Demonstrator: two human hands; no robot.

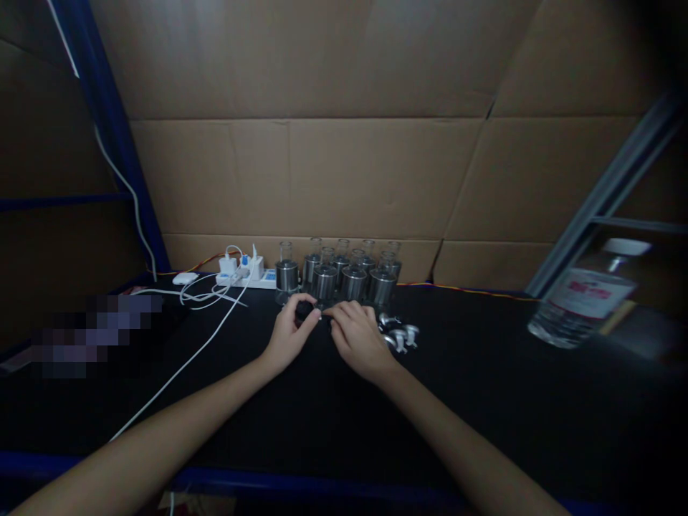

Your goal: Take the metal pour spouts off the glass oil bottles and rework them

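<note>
Black part, half hidden in left hand, right hand grip unclear

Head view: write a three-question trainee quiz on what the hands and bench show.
1. True or false: the left hand grips a small black part.
2. What lies just right of the right hand? A silver parts; B scissors; C a tape roll.
3. Fill in: the glass bottles stand before a wall of ____.
Key: 1 true; 2 A; 3 cardboard.
</note>
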